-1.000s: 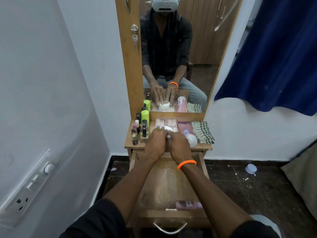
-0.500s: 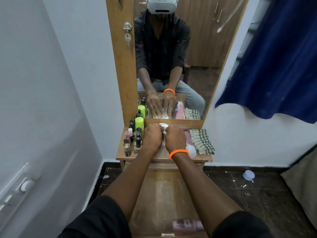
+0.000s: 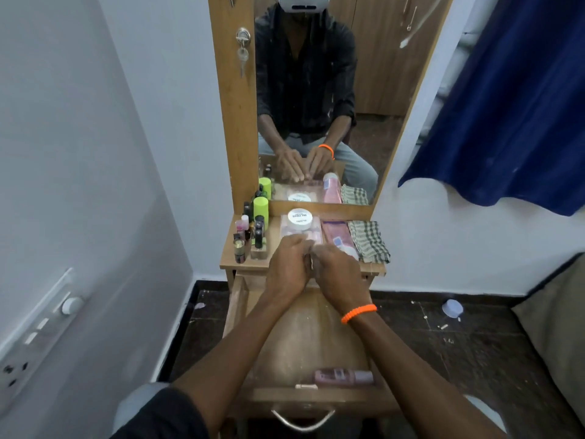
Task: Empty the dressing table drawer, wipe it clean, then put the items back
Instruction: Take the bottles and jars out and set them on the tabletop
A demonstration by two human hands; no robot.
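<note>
One wooden dressing table drawer, pulled open below my forearms, its dusty bottom showing; a pink plastic bottle lies on its side against the front wall, a small pale stick just beside it. Metal handle on the drawer front. Above it, the wooden table top: my left hand and right hand are together at its front edge, knuckles touching, fingers curled; whether they grip anything I cannot tell. Orange beaded band on my right wrist. Just beyond my hands, a clear flat plastic box with a round white lidded jar on top. Right of that, a pink flat pouch, then a folded green checked cloth. At the left, a cluster of small bottles, with a lime green cylindrical bottle upright behind. Mirror at the back; a key hangs in its wooden frame. Blue curtain at right; a white cap on the dark floor.
</note>
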